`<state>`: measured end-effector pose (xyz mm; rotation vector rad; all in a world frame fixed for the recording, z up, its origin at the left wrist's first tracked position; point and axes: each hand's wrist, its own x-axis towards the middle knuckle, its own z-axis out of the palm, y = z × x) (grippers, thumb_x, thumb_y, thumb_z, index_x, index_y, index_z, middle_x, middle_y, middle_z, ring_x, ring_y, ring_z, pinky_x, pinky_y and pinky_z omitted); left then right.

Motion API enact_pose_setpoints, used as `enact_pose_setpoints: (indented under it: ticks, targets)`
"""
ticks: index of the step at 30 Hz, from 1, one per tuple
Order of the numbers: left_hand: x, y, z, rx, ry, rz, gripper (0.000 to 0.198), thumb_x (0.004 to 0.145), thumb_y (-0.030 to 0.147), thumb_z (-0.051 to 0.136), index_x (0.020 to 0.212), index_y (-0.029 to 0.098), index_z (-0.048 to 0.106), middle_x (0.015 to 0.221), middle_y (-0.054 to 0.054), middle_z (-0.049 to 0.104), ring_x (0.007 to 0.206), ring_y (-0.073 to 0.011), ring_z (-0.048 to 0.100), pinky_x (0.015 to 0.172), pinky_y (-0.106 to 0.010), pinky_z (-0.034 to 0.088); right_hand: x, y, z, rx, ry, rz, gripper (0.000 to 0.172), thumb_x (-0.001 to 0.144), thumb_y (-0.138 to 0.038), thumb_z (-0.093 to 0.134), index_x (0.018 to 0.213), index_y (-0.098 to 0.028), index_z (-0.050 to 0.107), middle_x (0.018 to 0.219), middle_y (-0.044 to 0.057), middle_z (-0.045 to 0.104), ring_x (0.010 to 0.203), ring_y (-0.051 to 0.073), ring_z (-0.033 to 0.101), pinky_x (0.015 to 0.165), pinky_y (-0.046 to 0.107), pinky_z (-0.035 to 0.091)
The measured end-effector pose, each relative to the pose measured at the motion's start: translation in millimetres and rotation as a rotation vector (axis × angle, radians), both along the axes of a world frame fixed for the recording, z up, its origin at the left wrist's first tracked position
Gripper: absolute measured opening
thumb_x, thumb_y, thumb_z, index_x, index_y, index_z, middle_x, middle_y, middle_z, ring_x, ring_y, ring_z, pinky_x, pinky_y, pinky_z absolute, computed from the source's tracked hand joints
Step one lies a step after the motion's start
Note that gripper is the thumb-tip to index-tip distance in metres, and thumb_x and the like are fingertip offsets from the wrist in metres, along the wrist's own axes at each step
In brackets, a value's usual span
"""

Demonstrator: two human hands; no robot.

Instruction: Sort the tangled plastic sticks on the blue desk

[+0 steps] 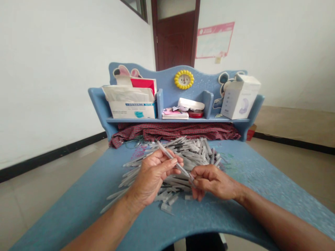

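Observation:
My left hand (153, 176) is closed around a slim grey pen barrel (171, 158) that slants up to the left. My right hand (213, 181) pinches the barrel's lower end, fingers pressed together on its tip. Both hands hover just above a wide heap of grey pen parts (191, 150) spread over the blue desk (248, 181). Several short caps lie loose at the heap's near edge (167, 205).
A blue shelf unit (183, 120) stands at the desk's back with a box of masks (133, 108), a white carton (239, 97), notebooks and a small yellow clock (184, 79). A red checked cloth (172, 130) lies beneath it. A brown door (174, 38) is behind.

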<state>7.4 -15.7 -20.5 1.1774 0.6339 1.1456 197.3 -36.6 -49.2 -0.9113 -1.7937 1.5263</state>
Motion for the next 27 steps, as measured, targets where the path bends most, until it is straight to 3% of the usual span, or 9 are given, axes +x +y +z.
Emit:
enact_pose_setpoints:
  ticks: [10, 16, 21, 27]
  targets:
    - [2.4, -1.1, -2.1, -0.020, 0.048, 0.002, 0.015, 0.071, 0.015, 0.065, 0.082, 0.015, 0.055, 0.081, -0.005, 0.066, 0.070, -0.0138, 0.061, 0.065, -0.027, 0.051, -1.7, 1.0, -3.7, 0.017, 0.000, -0.055, 0.023, 0.085, -0.038, 0.045, 0.082, -0.015, 0.048, 0.059, 0.000, 0.062, 0.045, 0.008, 0.054, 0.046, 0.019, 0.043]
    - [-3.3, 2.8, 1.4, -0.033, 0.171, -0.012, 0.009, 0.068, 0.018, 0.066, 0.072, 0.014, 0.058, 0.072, -0.003, 0.062, 0.065, -0.0133, 0.058, 0.053, -0.022, 0.048, -2.1, 1.9, -3.1, 0.063, 0.025, -0.141, 0.030, 0.083, -0.044, 0.048, 0.078, -0.014, 0.050, 0.056, 0.000, 0.060, 0.043, 0.008, 0.053, 0.044, 0.019, 0.043]
    - [-5.8, 4.7, -0.1, -0.073, 0.243, -0.069, 0.010, 0.069, 0.022, 0.064, 0.074, 0.014, 0.061, 0.054, 0.001, 0.058, 0.046, -0.0089, 0.051, 0.044, -0.019, 0.042, -0.8, 2.3, -0.7, 0.134, 0.055, -0.203, 0.032, 0.082, -0.044, 0.051, 0.076, -0.013, 0.054, 0.056, 0.000, 0.060, 0.043, 0.007, 0.052, 0.044, 0.018, 0.042]
    - [-0.8, 0.8, -2.1, -0.098, 0.197, -0.055, 0.011, 0.068, 0.022, 0.065, 0.073, 0.013, 0.060, 0.057, -0.003, 0.064, 0.045, -0.0116, 0.056, 0.045, -0.023, 0.045, -3.0, 0.7, -1.3, 0.183, 0.052, -0.253, 0.034, 0.082, -0.045, 0.051, 0.072, -0.013, 0.054, 0.053, -0.001, 0.058, 0.042, 0.007, 0.050, 0.041, 0.017, 0.040]
